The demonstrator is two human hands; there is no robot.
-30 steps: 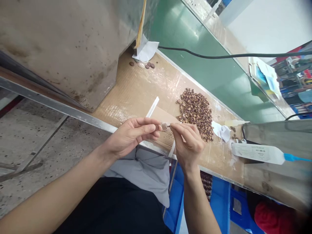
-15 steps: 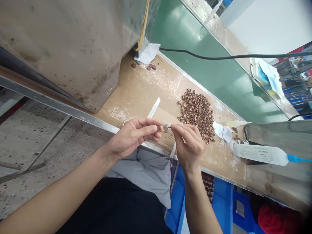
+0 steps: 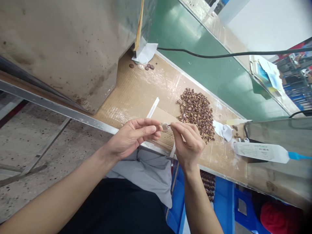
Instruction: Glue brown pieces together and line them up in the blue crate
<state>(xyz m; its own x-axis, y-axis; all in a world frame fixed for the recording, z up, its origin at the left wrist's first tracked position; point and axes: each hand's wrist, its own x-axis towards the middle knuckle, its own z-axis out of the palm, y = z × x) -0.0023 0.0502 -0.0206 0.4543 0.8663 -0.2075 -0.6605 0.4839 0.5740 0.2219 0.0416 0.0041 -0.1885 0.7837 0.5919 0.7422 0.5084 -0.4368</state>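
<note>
A small clear round piece (image 3: pixel 165 127) sits between my two hands above the cardboard-covered bench (image 3: pixel 138 100). My left hand (image 3: pixel 136 135) pinches its left side between thumb and fingers. At its right side, the closed fingertips of my right hand (image 3: pixel 187 139) pinch a tiny dark part that I cannot make out clearly. Just beyond my right hand lies a heap of small brown and gold parts (image 3: pixel 196 112). A white strip (image 3: pixel 153 108) is on the cardboard past my left fingertips.
A large metal box (image 3: pixel 60 48) stands at the left. Dark discs (image 3: pixel 149 66) lie by white paper (image 3: pixel 148 52) at the back. At the right are a white bottle with a blue tip (image 3: pixel 262 152) and crumpled tissue (image 3: pixel 223 130). Blue crates (image 3: pixel 221 195) sit below the bench edge.
Both hands stay almost in place, still holding the clear piece and the tiny part close together. The view has shifted slightly.
</note>
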